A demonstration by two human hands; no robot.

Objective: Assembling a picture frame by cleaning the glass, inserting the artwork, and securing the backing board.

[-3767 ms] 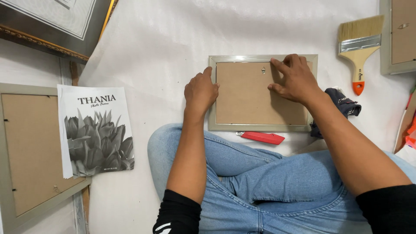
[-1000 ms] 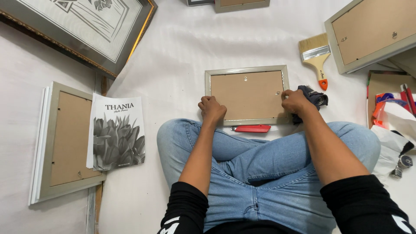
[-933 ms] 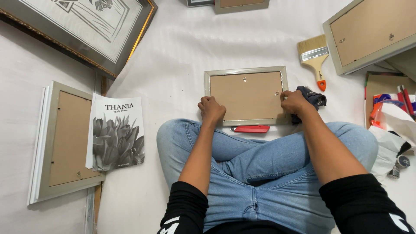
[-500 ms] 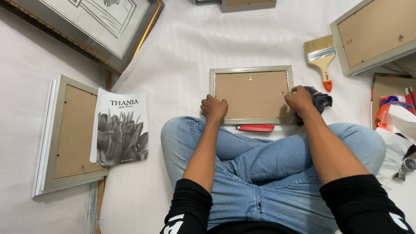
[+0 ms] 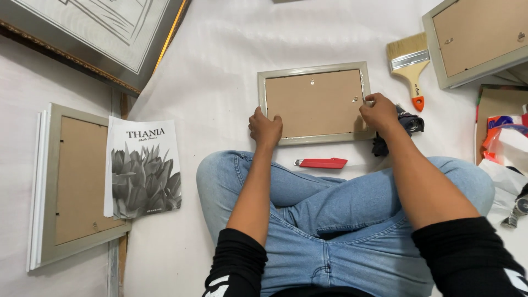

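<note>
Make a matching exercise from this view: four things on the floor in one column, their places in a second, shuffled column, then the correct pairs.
Things:
1. paintbrush
2. red utility knife
3. black-and-white plant print
4. small picture frame

Places:
A. between both hands, face down
B. on the white sheet just in front of the jeans
C. leaning on a frame at far left
D. upper right, orange-tipped handle toward the person

Pairs: 1-D, 2-B, 3-C, 4-A
</note>
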